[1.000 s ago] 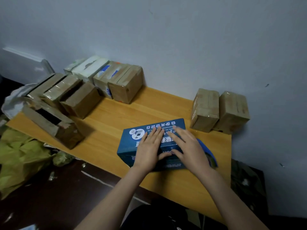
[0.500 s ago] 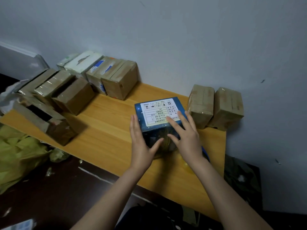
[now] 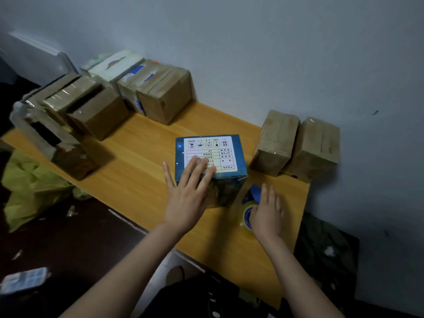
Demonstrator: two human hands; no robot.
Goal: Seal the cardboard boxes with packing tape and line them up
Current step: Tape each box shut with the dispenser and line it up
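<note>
Since the head cam is the only angle, everything below comes from that one shot. The blue box (image 3: 229, 154) sits on the wooden table (image 3: 137, 161), a bit right of the middle, with its white printed label facing up. The left hand (image 3: 190, 196) lies on the near top edge of it, fingers straight and fanned apart. It's flat on the surface and not wrapped around anything.

The right hand (image 3: 267, 212) is down on the tape dispenser (image 3: 247, 213), which lies on the table just beside the box's near right corner. A bit of blue body and a clear roll poke out from under the palm. The fingers look straight and laid over it rather than curled round, but the underside of the hand is hidden, so I can't say more than that.

At the right back, a taped brown box (image 3: 274, 143) and its twin (image 3: 315, 150) stand touching each other against the wall (image 3: 252, 53), just beside the blue one.

Over on the left there's a bunch more. A big brown carton (image 3: 164, 95) stands by the wall with a white carton (image 3: 114, 67) further along, and a second row of brown ones sits in front. A carton with open flaps (image 3: 57, 143) sits at the front left edge. A yellow-green bag (image 3: 29, 187) is slumped below the table's left side.
</note>
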